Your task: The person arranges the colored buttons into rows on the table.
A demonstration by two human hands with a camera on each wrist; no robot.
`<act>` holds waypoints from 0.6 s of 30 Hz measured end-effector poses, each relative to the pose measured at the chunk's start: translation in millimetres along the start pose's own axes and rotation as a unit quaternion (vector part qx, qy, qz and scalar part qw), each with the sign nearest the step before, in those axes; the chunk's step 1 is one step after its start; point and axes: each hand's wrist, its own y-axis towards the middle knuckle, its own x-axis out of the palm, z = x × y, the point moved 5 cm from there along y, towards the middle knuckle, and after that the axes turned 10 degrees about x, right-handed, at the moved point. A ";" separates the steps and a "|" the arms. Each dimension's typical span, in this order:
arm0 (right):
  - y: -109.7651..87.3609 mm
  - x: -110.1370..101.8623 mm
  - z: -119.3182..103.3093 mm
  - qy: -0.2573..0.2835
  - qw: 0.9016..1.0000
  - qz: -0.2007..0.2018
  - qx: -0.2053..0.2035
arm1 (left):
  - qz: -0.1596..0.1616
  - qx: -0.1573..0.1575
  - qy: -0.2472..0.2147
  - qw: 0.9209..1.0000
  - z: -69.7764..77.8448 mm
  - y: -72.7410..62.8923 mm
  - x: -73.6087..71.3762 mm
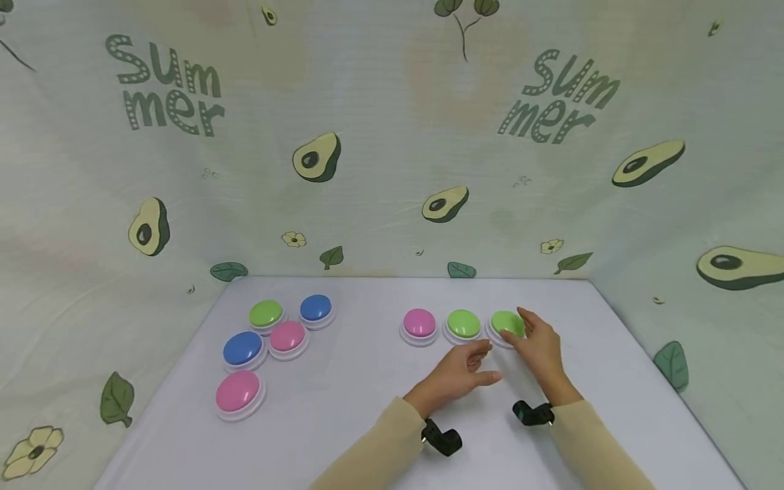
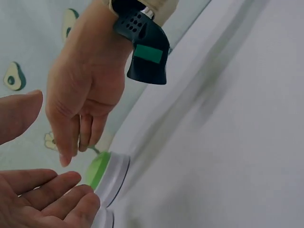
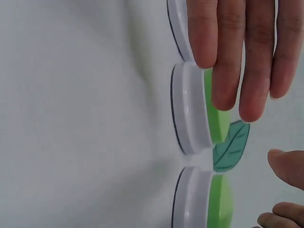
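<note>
My right hand hovers at the rightmost green push button, which has a domed top on a white round base. Thumb and fingers are spread apart over its right side; whether they touch it I cannot tell. In the right wrist view, the straight fingers partly cover a green dome. My left hand is held just in front of the middle green button, thumb pointing right and fingers loosely extended, with nothing in it. A pink button stands left of these two.
On the left of the white table is a cluster: a green button, two blue buttons and two pink buttons. A patterned cloth hangs behind and at the sides. Both wrists carry a black camera.
</note>
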 end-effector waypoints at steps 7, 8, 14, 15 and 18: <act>-18.0 12.8 -33.6 0.031 0.998 0.004 -0.047 | -0.017 0.038 0.029 0.999 7.2 -28.9 -49.5; -20.9 16.9 -38.9 0.042 0.998 0.000 -0.056 | -0.014 0.039 0.035 0.999 7.3 -34.0 -59.1; -40.8 53.5 -70.9 0.116 0.987 -0.051 -0.101 | 0.028 0.018 0.062 0.998 5.6 -68.5 -122.6; -44.7 60.0 -75.6 0.124 0.985 -0.059 -0.106 | 0.035 0.013 0.066 0.997 4.9 -73.7 -132.8; -55.5 80.3 -87.7 0.135 0.980 -0.080 -0.119 | 0.056 0.007 0.080 0.995 3.7 -86.1 -160.5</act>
